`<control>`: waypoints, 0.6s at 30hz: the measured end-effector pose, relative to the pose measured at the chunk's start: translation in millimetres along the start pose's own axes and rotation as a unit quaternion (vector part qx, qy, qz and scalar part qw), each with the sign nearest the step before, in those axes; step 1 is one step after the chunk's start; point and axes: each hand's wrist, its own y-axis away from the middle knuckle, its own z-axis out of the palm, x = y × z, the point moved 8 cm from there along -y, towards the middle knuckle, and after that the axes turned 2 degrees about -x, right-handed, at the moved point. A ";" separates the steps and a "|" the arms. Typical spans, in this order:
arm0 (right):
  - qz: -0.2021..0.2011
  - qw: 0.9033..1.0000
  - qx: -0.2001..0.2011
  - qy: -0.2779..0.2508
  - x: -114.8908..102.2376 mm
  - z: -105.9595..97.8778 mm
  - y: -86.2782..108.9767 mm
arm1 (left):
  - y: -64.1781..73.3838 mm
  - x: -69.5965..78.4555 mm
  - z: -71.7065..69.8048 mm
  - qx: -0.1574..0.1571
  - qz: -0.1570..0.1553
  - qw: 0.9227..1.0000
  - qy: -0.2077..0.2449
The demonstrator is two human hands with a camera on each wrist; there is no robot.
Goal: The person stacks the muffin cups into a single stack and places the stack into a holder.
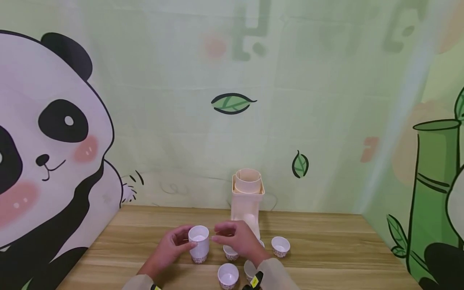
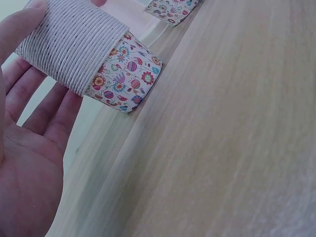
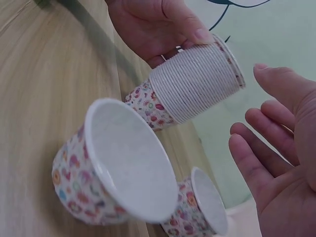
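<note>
My left hand (image 1: pixel 170 246) grips a tall stack of nested paper cups (image 1: pixel 199 246), thumb on one side and fingers on the other. In the left wrist view the rims of the stack (image 2: pixel 74 44) form white ridges, and the lowest cup has a colourful floral print. The stack's base is at or just above the table; I cannot tell which. Right of the stack my right hand (image 1: pixel 241 239) is held apart from it, fingers loosely bent and nothing in them. Single floral cups, such as one in front (image 1: pixel 228 276) and one at right (image 1: pixel 280 246), stand upright around it.
A pale pink holder (image 1: pixel 244 201) with a round tube at its top stands at the back of the wooden table (image 1: pixel 326 257), its lower part hidden by my right hand. Behind hangs a green backdrop (image 1: pixel 163 121) printed with a panda and bamboo.
</note>
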 end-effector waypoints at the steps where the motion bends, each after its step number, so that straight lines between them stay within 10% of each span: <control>1: -0.002 1.000 0.003 0.001 -0.2 -2.5 2.0 | 0.2 -0.5 -0.3 0.001 0.000 1.000 -0.001; 18: 0.025 0.994 0.102 -0.011 13.6 -43.1 46.9 | -0.2 -3.9 -1.3 0.005 -0.010 1.000 -0.005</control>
